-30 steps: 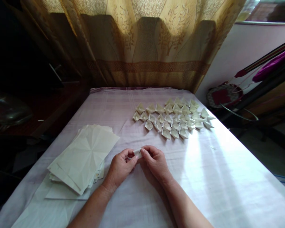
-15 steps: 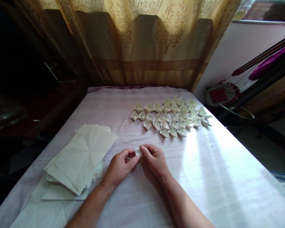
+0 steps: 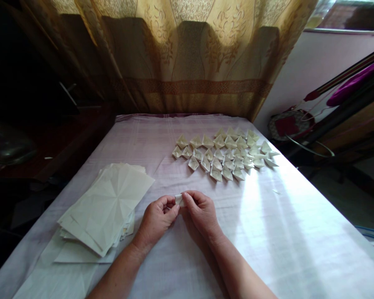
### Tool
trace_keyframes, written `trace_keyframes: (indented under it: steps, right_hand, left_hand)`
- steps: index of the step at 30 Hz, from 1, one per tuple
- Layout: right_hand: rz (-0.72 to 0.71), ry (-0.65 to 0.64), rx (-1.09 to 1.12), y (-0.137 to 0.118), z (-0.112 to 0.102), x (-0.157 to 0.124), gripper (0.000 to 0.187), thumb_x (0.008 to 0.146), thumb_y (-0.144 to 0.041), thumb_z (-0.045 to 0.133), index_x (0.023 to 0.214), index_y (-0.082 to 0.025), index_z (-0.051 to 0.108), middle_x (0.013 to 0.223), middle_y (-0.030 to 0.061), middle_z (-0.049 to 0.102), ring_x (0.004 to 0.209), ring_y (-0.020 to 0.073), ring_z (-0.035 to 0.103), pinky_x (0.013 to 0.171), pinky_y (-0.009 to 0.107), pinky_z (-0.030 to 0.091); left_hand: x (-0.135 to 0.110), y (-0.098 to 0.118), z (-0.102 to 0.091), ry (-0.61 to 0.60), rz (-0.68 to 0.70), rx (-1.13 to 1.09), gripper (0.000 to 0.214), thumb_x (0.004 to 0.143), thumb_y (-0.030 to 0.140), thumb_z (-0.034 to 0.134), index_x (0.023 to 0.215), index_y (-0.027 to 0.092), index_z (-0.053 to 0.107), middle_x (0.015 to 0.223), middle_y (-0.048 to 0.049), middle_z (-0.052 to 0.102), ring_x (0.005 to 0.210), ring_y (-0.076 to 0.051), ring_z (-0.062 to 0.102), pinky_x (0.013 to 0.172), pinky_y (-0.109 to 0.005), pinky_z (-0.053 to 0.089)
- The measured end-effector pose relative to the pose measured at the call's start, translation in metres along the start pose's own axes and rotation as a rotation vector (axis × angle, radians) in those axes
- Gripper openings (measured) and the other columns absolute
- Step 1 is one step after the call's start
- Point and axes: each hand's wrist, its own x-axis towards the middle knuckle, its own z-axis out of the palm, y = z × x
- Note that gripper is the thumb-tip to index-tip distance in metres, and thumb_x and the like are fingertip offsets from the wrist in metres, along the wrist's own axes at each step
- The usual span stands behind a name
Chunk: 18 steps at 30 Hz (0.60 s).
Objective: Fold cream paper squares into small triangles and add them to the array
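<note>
My left hand (image 3: pixel 157 220) and my right hand (image 3: pixel 200 212) meet at the middle of the table, fingertips pinched together on a small folded piece of white paper (image 3: pixel 178 200). Most of the piece is hidden between the fingers. To the left of my left hand lies a stack of creased white paper sheets (image 3: pixel 107 205). Beyond my hands, several small folded paper triangles (image 3: pixel 224 153) lie in rows on the cloth.
A pale cloth covers the table (image 3: pixel 299 232), which drops off at the right edge. A patterned curtain (image 3: pixel 187 58) hangs behind the far edge. Dark furniture (image 3: pixel 34 137) stands at the left, and rods and purple cloth (image 3: pixel 352 87) lean at the right.
The small paper piece has shifted a little between my fingertips. Both hands stay in the same place.
</note>
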Motion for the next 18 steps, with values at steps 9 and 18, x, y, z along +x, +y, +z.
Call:
trace_keyframes:
  steps: [9,18]
  right_hand:
    - [0.023,-0.030,-0.003,-0.003,0.000,-0.002,0.025,0.080,-0.038,0.060,0.070,-0.019,0.073,0.064,0.0016,0.070,0.061,0.0160,0.061,0.059,0.025,0.046]
    - [0.011,-0.047,-0.019,-0.002,0.000,-0.003,0.025,0.080,-0.038,0.060,0.071,-0.018,0.072,0.064,0.0017,0.069,0.061,0.0155,0.060,0.059,0.024,0.046]
  left_hand:
    - [-0.002,0.013,-0.007,-0.129,-0.100,0.002,0.036,0.067,0.049,0.072,0.076,0.017,0.060,0.053,0.0046,0.055,0.040,-0.006,0.043,0.038,-0.017,0.027]
    - [-0.002,0.009,-0.007,-0.101,-0.096,0.029,0.032,0.068,0.046,0.069,0.077,0.017,0.057,0.061,0.0037,0.060,0.040,-0.005,0.046,0.034,-0.014,0.029]
